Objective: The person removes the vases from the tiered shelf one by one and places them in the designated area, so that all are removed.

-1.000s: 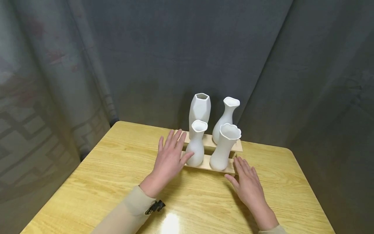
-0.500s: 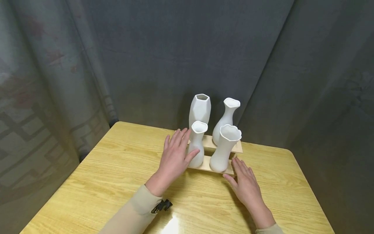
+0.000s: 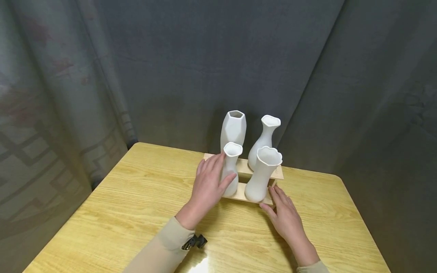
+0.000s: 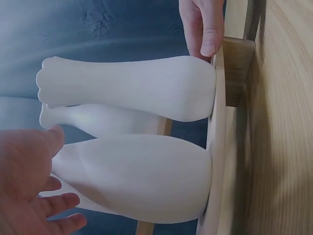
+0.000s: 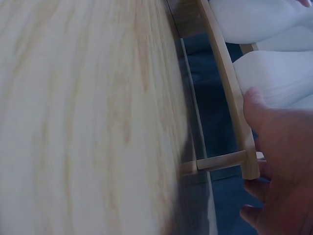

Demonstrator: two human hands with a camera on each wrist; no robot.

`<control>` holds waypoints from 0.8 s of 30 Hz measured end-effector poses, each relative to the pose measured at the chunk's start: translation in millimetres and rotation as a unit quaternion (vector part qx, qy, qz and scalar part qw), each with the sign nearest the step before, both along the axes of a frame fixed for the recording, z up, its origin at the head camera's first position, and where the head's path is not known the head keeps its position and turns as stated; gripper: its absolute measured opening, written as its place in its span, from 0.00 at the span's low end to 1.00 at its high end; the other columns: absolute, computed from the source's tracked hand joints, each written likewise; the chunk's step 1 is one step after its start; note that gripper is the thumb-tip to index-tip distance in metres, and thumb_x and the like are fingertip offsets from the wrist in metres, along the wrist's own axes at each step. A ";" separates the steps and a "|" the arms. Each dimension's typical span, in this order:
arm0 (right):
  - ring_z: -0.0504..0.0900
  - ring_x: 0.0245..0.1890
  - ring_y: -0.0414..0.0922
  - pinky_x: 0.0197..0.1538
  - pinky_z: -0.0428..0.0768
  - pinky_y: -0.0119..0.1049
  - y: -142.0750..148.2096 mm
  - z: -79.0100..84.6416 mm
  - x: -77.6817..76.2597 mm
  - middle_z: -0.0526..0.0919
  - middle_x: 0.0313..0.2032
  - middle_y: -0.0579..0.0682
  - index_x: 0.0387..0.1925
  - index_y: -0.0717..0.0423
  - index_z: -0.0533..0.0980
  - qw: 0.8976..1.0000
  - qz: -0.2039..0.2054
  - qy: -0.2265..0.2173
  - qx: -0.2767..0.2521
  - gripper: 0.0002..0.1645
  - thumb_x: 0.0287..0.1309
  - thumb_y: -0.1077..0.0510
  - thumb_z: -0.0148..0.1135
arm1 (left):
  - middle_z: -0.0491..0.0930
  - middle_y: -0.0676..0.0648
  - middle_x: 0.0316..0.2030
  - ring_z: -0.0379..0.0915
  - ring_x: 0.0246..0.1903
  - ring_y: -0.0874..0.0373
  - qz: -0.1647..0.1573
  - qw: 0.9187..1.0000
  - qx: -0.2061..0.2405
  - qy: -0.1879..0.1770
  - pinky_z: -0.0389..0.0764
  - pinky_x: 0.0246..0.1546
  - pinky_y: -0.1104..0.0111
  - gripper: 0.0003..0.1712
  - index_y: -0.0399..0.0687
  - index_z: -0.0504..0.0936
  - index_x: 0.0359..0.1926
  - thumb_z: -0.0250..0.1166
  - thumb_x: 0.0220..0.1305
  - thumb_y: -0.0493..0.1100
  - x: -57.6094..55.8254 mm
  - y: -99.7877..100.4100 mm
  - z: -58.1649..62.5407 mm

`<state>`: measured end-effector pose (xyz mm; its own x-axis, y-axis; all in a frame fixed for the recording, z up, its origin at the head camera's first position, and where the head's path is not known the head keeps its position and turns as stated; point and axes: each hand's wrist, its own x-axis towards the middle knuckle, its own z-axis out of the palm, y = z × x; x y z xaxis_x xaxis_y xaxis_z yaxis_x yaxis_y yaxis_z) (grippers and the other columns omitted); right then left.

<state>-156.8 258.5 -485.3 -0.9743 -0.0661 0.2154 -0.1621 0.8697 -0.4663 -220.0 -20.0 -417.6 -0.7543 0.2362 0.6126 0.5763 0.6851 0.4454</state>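
Note:
A tiered wooden stand (image 3: 240, 192) bears white vases on two levels. My left hand (image 3: 209, 185) is beside the narrow-necked front-left vase (image 3: 230, 167), thumb in front and fingers along its left side. In the left wrist view that hand is near the vase's upper part, fingers spread; contact cannot be told. My right hand (image 3: 286, 216) is at the stand's lower right end, thumb and fingers apart. It looks to touch the board's end, close to the scalloped-rim vase (image 3: 261, 176). Behind stand a faceted vase (image 3: 233, 129) and a flared-neck vase (image 3: 263, 142).
The stand is near the back edge of a wood-grain table (image 3: 143, 189). Grey curtains (image 3: 205, 57) hang close behind it and along both sides. A black device (image 3: 195, 241) is strapped at the left sleeve cuff.
My left hand has moved right, closer around the front-left vase. The right hand has shifted slightly left and nearer the stand's end. The vases stay in their places.

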 end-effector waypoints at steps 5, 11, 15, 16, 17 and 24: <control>0.58 0.80 0.73 0.71 0.67 0.77 2.8 -5.6 -2.7 0.57 0.83 0.69 0.84 0.62 0.63 0.999 -0.005 -0.019 -0.027 0.47 0.80 0.39 0.64 | 0.78 0.38 0.71 0.72 0.72 0.41 -0.009 1.000 0.006 0.004 0.63 0.76 0.33 0.41 0.37 0.72 0.79 0.73 0.76 0.53 0.2 3.4 -4.8; 0.59 0.80 0.73 0.72 0.67 0.77 7.8 -15.2 -7.2 0.53 0.85 0.67 0.85 0.60 0.62 0.996 -0.007 -0.029 -0.080 0.47 0.79 0.41 0.66 | 0.78 0.38 0.71 0.72 0.72 0.42 -0.012 1.000 0.006 -0.009 0.64 0.77 0.38 0.41 0.37 0.71 0.79 0.74 0.76 0.52 -0.8 4.8 -9.7; 0.61 0.79 0.74 0.71 0.69 0.76 9.2 -20.7 -9.8 0.53 0.85 0.66 0.84 0.60 0.64 0.993 -0.007 -0.022 -0.116 0.45 0.78 0.44 0.69 | 0.78 0.38 0.71 0.73 0.71 0.42 -0.015 1.000 0.007 -0.013 0.65 0.77 0.40 0.42 0.37 0.70 0.80 0.74 0.76 0.52 -1.5 4.5 -10.7; 0.60 0.80 0.73 0.71 0.70 0.75 9.6 -22.1 -10.3 0.53 0.85 0.66 0.84 0.60 0.64 0.992 -0.007 -0.021 -0.127 0.45 0.78 0.45 0.69 | 0.78 0.37 0.71 0.73 0.71 0.41 -0.016 1.000 0.007 -0.013 0.65 0.76 0.40 0.42 0.36 0.70 0.80 0.74 0.76 0.51 -1.5 4.4 -11.0; 0.60 0.80 0.73 0.72 0.70 0.74 9.8 -23.3 -10.8 0.53 0.85 0.65 0.84 0.60 0.64 0.990 -0.007 -0.019 -0.139 0.45 0.77 0.46 0.70 | 0.78 0.37 0.71 0.73 0.71 0.41 -0.016 1.000 0.008 -0.014 0.65 0.76 0.40 0.42 0.36 0.70 0.80 0.74 0.76 0.51 -1.3 4.4 -10.9; 0.54 0.84 0.68 0.78 0.62 0.71 10.0 -32.2 -14.6 0.52 0.86 0.61 0.84 0.60 0.64 0.979 -0.022 -0.015 -0.200 0.47 0.75 0.49 0.74 | 0.80 0.37 0.68 0.76 0.68 0.42 -0.013 1.000 0.009 -0.020 0.67 0.76 0.41 0.42 0.36 0.69 0.81 0.74 0.76 0.50 -0.7 4.8 -11.6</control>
